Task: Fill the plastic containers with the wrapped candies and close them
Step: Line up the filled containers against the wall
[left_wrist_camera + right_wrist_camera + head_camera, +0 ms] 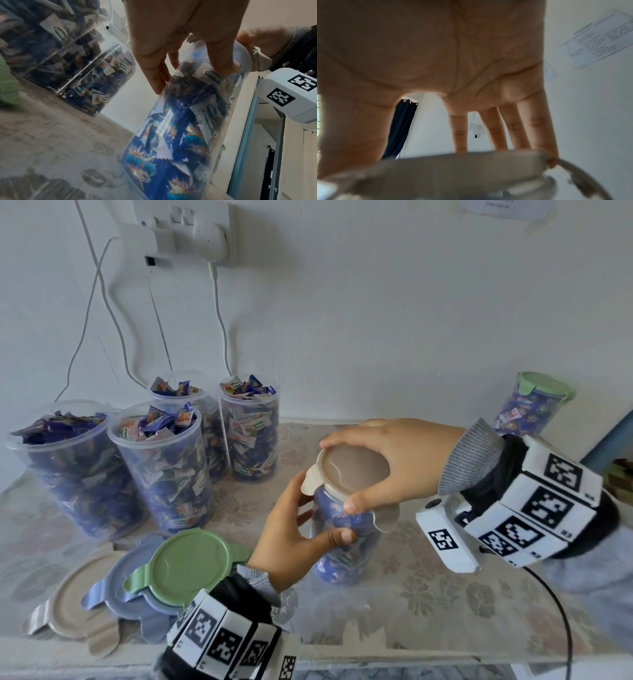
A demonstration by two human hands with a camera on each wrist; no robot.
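Observation:
A clear plastic container [346,546] full of blue wrapped candies stands mid-table under a beige lid [356,470]. My left hand [305,529] grips the container's side just below the lid; in the left wrist view the left hand [185,65] curls round the container [180,135]. My right hand [383,460] arches over the lid with thumb and fingertips on its rim. In the right wrist view the right hand's fingers [537,128] reach down to the blurred lid [453,169]. The lid's side flaps stick out, unlatched.
Several open containers of candies [164,467] stand at the back left. A closed one with a green lid [534,402] is at the back right. Loose lids, green [188,563], blue [137,594] and beige [75,607], lie stacked at the front left. White cables hang down the wall.

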